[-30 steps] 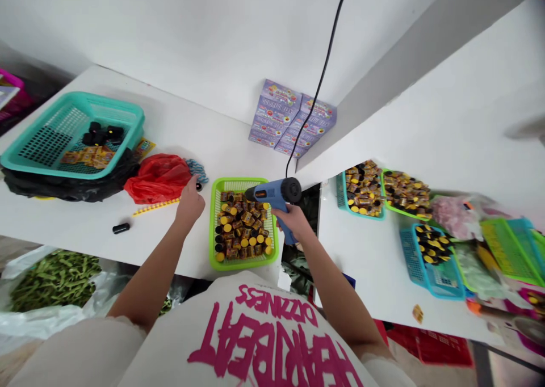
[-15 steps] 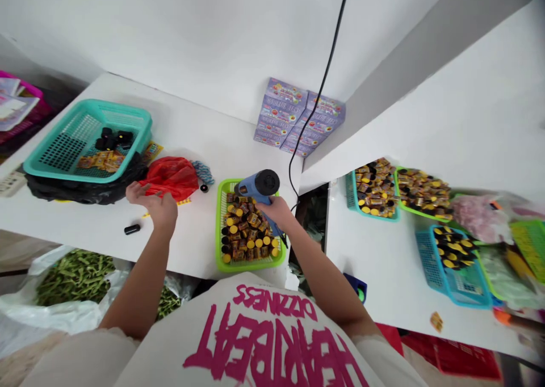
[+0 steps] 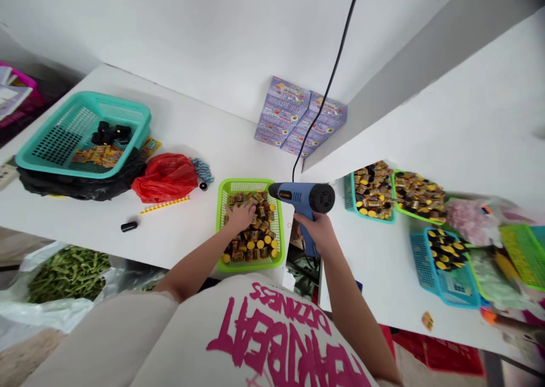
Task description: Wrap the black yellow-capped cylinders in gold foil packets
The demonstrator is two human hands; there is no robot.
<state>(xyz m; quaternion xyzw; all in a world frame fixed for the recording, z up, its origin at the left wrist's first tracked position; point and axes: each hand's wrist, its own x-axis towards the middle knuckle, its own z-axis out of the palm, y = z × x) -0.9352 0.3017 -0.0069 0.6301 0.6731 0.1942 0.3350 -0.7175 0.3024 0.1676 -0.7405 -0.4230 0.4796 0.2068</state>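
My right hand [image 3: 317, 231] is wrapped round the handle of a blue heat gun [image 3: 300, 197], whose black nozzle points left over the right rim of a green basket [image 3: 220, 205]. Inside the basket lie many small wrapped pieces [image 3: 255, 244] with yellow or black round ends. My left hand [image 3: 242, 215] rests on these pieces at the basket's upper left, fingers spread. A black cable [image 3: 336, 69] hangs down behind the heat gun.
Left on the table [image 3: 170, 245] are a teal basket [image 3: 42, 114], a red bag [image 3: 166, 177], a yellow strip [image 3: 165, 205] and a black cylinder [image 3: 129, 226]. Purple boxes [image 3: 283, 112] stand at the wall. More filled baskets [image 3: 370, 191] stand on the right table [image 3: 374, 273].
My left hand has moved right, from beside the red bag onto the pieces in the green basket. The heat gun has moved right in my right hand, its nozzle now at the basket's rim.
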